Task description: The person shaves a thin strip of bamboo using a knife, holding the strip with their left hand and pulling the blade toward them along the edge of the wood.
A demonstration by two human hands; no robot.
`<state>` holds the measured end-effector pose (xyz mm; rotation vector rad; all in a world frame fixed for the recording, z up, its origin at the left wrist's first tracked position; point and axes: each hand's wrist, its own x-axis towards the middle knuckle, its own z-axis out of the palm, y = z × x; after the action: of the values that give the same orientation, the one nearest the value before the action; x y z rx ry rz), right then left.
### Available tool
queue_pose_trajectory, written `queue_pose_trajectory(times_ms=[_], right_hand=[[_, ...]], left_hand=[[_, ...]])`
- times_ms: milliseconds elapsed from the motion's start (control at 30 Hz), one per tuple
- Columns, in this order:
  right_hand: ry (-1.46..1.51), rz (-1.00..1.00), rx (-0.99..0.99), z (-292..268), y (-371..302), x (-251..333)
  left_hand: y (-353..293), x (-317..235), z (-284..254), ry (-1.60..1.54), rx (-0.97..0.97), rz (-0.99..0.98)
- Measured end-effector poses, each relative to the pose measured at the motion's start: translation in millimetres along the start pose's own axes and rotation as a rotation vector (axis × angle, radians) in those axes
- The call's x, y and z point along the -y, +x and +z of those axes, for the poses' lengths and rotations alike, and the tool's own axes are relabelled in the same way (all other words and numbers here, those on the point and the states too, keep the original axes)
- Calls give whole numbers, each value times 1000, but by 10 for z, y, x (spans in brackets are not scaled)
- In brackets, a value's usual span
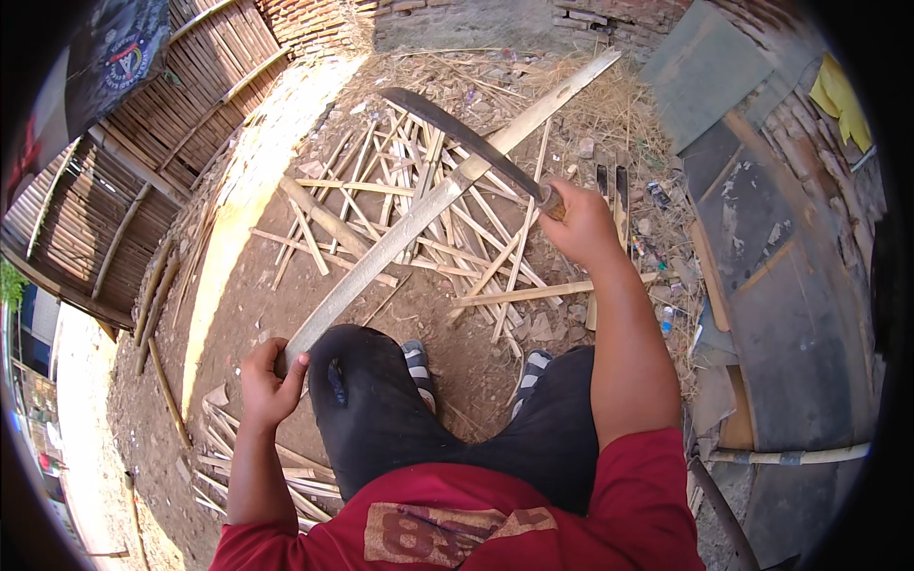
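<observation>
A long pale strip of split bamboo point(381, 252) slants from beside my left knee up to the far right. Its near end is gripped by my left hand point(269, 378), thumb on top. My right hand point(577, 225) is closed round the wooden handle of a machete point(466, 138) with a dark, curved blade. The blade crosses over the bamboo strip near its middle, its tip pointing to the far left; whether the two touch I cannot tell. Several thin bamboo sticks point(428, 205) lie heaped on the ground beyond my feet.
A thicker bamboo piece point(324, 214) lies in the heap. More sticks point(300, 485) are beside my left leg. Dark sheets and boards point(800, 314) stand at the right, a bamboo-slat wall point(181, 105) at the left, a brick wall point(314, 29) at the back. Dry straw point(609, 109) covers the far ground.
</observation>
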<state>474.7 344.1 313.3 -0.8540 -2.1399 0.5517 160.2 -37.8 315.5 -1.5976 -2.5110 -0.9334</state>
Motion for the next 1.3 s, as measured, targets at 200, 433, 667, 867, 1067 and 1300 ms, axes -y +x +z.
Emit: queue_pose_trajectory(times_ms=[200,433,667,867,1067,1300], right_hand=[[-207,-272,147,30,-32,348],[-81,-31,107,61,-15,72],[-31,-16,132,45,1,-15],[-115,-20,174,135,-24,68],[-44,-4,191,104,21,-92],[10,-2,175,189,-4,-96]], left_hand=[[-114,147,-22,-42,-22,30],[-201,215,-121,5,-24,-22],[-332,265,-228,30,-44,10],[-353,343,-239,67,-39,3],[-476,434,-360,80,-71,24],[-478,443,-393,88,-54,16]])
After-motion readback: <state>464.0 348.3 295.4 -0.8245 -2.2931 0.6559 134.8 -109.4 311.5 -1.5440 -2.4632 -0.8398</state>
